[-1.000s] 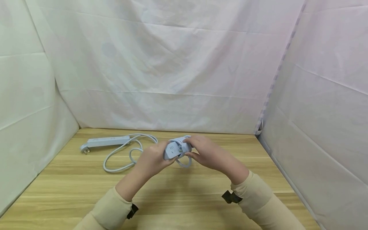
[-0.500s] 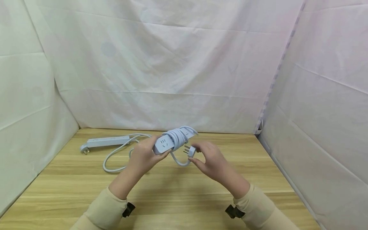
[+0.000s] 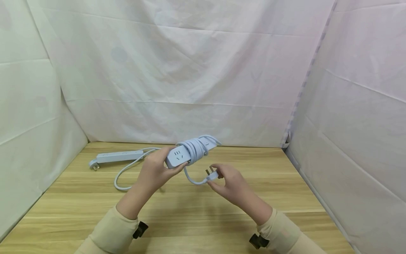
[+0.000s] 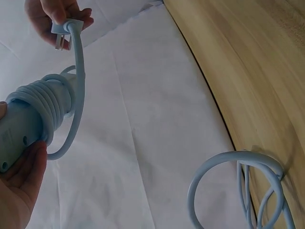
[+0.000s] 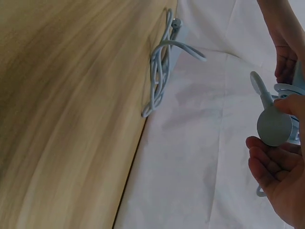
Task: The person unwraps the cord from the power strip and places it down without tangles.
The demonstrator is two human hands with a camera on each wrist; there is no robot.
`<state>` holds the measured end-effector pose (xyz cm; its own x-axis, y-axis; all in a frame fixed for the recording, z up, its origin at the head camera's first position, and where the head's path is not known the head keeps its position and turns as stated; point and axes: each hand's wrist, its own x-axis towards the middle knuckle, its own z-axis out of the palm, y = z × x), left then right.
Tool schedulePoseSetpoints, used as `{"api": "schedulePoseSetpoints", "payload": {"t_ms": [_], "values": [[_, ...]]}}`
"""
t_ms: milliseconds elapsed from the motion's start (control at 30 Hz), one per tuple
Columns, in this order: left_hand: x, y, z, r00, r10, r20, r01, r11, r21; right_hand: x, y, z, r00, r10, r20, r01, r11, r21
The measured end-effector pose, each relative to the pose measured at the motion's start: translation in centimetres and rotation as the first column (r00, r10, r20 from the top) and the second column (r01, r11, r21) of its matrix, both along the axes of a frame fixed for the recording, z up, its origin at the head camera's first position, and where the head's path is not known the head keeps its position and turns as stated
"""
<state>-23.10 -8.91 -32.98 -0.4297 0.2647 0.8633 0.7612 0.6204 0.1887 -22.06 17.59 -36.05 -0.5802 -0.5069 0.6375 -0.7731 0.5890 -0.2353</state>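
My left hand [image 3: 156,168] grips the near end of a white power strip [image 3: 177,157], holding it tilted above the table. The strip's own cord [image 3: 196,149] is wound several times around its middle. A loose end of that cord hangs down in a curve to a plug [image 3: 213,175] with metal prongs. Thumb and fingers of my right hand [image 3: 233,185] pinch this plug, its prongs pointing up and away. From the right wrist, the plug's round back [image 5: 274,126] shows between thumb and fingers. In the left wrist view, the fingers [image 4: 31,167] curl along the strip's underside.
A second white power strip [image 3: 120,156] lies at the back left of the wooden table [image 3: 79,211], its plug [image 3: 94,164] at the left end. Its cord [image 3: 122,173] loops toward my left hand. White cloth [image 3: 190,70] hangs behind and on both sides.
My hands have drawn apart: the left carried the wrapped strip left and up, the right pulled the plug away, down and right. The plug's prongs turned from pointing left to pointing up.
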Motion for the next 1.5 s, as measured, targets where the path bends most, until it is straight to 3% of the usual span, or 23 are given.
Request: {"api": "schedulePoseSetpoints", "payload": {"t_ms": [200,600,733,900,1000,1100,1267,1500], "values": [[0.1,0.1,0.4,0.999,-0.016,-0.028,0.016,1.0,-0.005,0.1,-0.4,-0.5,0.99,-0.079,0.119,0.073,0.996,0.054],[0.4,0.5,1.0,0.997,-0.047,-0.064,0.047,0.999,-0.011,0.0,-0.8,-1.0,0.976,-0.112,0.189,0.094,0.991,0.1],[0.4,0.6,1.1,0.998,-0.045,-0.054,0.044,0.999,-0.01,0.0,-0.5,-0.7,0.983,-0.133,0.13,0.118,0.986,0.117],[0.5,0.5,1.0,0.999,-0.033,-0.032,0.033,0.999,-0.005,0.1,0.4,0.6,0.993,-0.104,-0.052,0.107,0.993,0.047],[0.4,0.5,0.9,0.999,-0.03,-0.017,0.03,1.0,-0.002,-0.1,1.1,1.7,0.983,-0.07,-0.168,0.069,0.998,-0.016],[0.5,0.6,0.7,1.0,-0.03,0.007,0.03,1.0,0.001,-0.2,1.6,3.1,0.972,-0.037,-0.232,0.025,0.998,-0.054],[0.7,0.9,0.4,0.997,-0.043,0.068,0.043,0.999,-0.01,-0.7,1.7,5.5,0.964,0.032,-0.265,-0.023,0.999,0.035],[0.8,1.5,0.0,0.989,-0.128,0.073,0.129,0.992,-0.01,-1.6,1.3,7.5,0.984,0.03,-0.173,0.02,0.959,0.282]]}}
